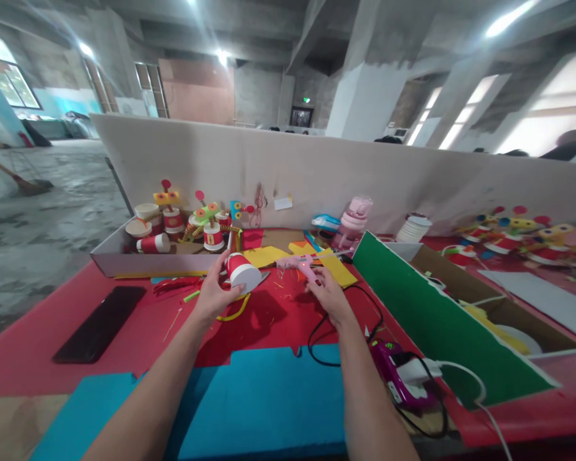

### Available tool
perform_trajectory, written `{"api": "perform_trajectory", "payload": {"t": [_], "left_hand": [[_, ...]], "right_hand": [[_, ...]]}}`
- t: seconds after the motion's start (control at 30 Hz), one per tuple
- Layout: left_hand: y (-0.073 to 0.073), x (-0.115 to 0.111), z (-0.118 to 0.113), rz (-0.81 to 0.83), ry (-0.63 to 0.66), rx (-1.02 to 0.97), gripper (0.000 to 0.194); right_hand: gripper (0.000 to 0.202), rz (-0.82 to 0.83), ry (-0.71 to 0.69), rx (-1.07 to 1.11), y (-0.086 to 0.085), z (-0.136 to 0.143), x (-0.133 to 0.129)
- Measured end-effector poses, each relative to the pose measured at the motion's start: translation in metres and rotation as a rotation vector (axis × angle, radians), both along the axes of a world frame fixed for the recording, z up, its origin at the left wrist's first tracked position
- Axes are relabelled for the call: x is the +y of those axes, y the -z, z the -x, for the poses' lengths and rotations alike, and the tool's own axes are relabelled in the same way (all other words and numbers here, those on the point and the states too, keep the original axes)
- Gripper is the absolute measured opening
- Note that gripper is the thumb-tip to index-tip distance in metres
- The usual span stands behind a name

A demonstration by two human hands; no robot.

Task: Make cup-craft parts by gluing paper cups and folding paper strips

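A red and white paper cup (242, 272) is held tilted in my left hand (216, 293), its white base facing me. My right hand (327, 291) is closed round the handle of a pink glue gun (303, 264), whose nozzle points left toward the cup without touching it. A small red light shows on the gun. Beneath the cup, a yellow strip (237, 312) curves over the red table covering (273, 320). Yellow sheets (338, 269) lie behind the glue gun.
A box (158, 264) of cup figures stands back left; a black phone (100, 323) lies before it. A green-sided box (441, 320), purple power strip (403, 378) and black cable are at right. Blue board (269, 403) lies nearest me. A pink bottle (354, 221) stands behind.
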State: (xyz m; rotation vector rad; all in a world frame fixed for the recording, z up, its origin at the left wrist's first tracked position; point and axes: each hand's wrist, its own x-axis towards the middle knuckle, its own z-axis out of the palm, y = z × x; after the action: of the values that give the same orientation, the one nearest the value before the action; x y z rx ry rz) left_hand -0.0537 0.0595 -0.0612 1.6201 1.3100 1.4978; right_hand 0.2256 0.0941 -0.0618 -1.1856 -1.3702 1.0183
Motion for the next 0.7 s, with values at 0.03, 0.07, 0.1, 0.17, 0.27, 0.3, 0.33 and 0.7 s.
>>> {"api": "perform_trajectory", "payload": {"t": [0.03,0.07,0.1,0.17,0.27,0.3,0.33,0.7], "left_hand": [[-0.002,-0.001,0.002,-0.017,-0.013,0.018,0.089],[-0.004,-0.001,0.003,-0.044,-0.035,0.057,0.09],[-0.006,-0.002,0.004,-0.078,-0.064,0.114,0.09],[-0.01,-0.004,0.007,-0.157,-0.126,0.251,0.091],[-0.012,-0.006,0.009,-0.252,-0.2,0.434,0.093],[-0.012,-0.006,0.01,-0.272,-0.219,0.477,0.094],[-0.012,-0.006,0.01,-0.289,-0.234,0.515,0.096],[-0.004,-0.001,0.013,-0.344,-0.321,0.634,0.101]], "right_hand": [[0.038,0.014,-0.034,0.117,-0.004,0.006,-0.002],[0.034,0.067,-0.083,0.218,-0.007,0.011,-0.004],[0.028,0.134,-0.124,0.318,-0.009,0.017,-0.005],[0.032,0.212,-0.199,0.458,-0.01,0.027,-0.008],[0.039,0.134,-0.227,0.523,-0.008,0.036,-0.013],[0.041,0.084,-0.234,0.509,-0.008,0.037,-0.015],[0.04,0.04,-0.247,0.482,-0.009,0.038,-0.018],[0.032,-0.254,-0.12,0.008,-0.027,0.039,-0.043]]}}
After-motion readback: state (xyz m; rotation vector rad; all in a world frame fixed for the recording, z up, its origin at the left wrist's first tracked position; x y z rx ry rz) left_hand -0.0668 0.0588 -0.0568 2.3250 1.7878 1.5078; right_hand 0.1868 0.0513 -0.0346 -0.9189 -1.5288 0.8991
